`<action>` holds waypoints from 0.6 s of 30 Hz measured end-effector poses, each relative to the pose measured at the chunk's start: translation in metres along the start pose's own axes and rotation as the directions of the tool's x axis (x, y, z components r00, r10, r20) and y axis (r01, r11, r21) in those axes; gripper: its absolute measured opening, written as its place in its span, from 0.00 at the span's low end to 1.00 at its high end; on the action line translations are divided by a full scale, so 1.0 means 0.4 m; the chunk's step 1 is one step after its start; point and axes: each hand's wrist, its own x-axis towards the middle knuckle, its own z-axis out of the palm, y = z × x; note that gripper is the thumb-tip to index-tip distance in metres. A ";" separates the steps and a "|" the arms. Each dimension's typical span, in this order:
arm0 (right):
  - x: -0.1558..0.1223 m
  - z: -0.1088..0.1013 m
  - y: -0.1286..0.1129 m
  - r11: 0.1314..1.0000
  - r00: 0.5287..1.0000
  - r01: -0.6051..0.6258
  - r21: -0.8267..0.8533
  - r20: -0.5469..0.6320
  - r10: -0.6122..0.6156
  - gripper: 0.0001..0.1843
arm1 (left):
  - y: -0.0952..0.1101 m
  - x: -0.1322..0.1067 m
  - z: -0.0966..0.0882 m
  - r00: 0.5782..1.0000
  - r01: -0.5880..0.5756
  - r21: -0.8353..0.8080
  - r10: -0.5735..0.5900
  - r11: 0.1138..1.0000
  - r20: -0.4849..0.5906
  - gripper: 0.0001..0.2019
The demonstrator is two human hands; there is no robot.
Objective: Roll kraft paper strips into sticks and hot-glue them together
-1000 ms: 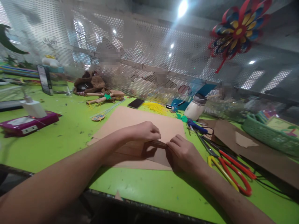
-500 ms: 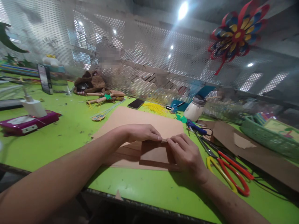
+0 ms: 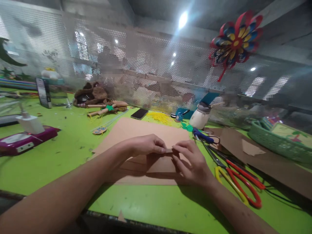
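Note:
Both hands meet over a small folded piece of brown paper (image 3: 162, 164), its far edge raised and bent into a narrow strip. My left hand (image 3: 148, 144) pinches that edge from the left between thumb and fingers. From the right, my right hand (image 3: 191, 161) grips the same edge, with thumb and forefinger close to the left thumb. Beneath lies a large sheet of tan paper (image 3: 143, 129) on the green table. Some creased brown paper (image 3: 129, 167) shows by the left wrist. The palms hide part of the folded piece.
Right of my hands lie large scissors (image 3: 237, 185) with yellow and red handles, a blue glue gun (image 3: 203, 136) and brown cardboard (image 3: 231, 146). Behind are a phone (image 3: 139, 113), yellow strips (image 3: 159, 117) and a white jar (image 3: 200, 117). A purple power strip (image 3: 29, 140) sits left.
The right fingers have shifted and spread slightly along the folded edge, which now stands up more visibly between the hands. The whole view has tilted a little, moving the scene downward.

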 end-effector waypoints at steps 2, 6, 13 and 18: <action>0.002 0.001 0.008 0.984 0.988 -0.139 0.112 -0.046 0.145 0.13 | 0.002 0.001 0.000 0.999 -0.032 0.108 0.034 0.994 -0.019 0.16; 0.011 0.000 0.017 0.805 0.868 -0.492 0.330 0.126 0.479 0.15 | 0.012 0.003 0.010 0.991 -0.113 0.251 0.129 0.961 -0.048 0.16; 0.031 -0.020 -0.007 0.487 0.704 -0.687 0.540 0.325 0.632 0.18 | 0.020 -0.001 0.035 0.970 -0.131 0.353 0.194 0.926 -0.149 0.13; 0.040 -0.027 -0.017 0.458 0.697 -0.669 0.585 0.280 0.661 0.18 | 0.025 -0.007 0.044 0.953 -0.162 0.390 0.246 0.906 -0.178 0.13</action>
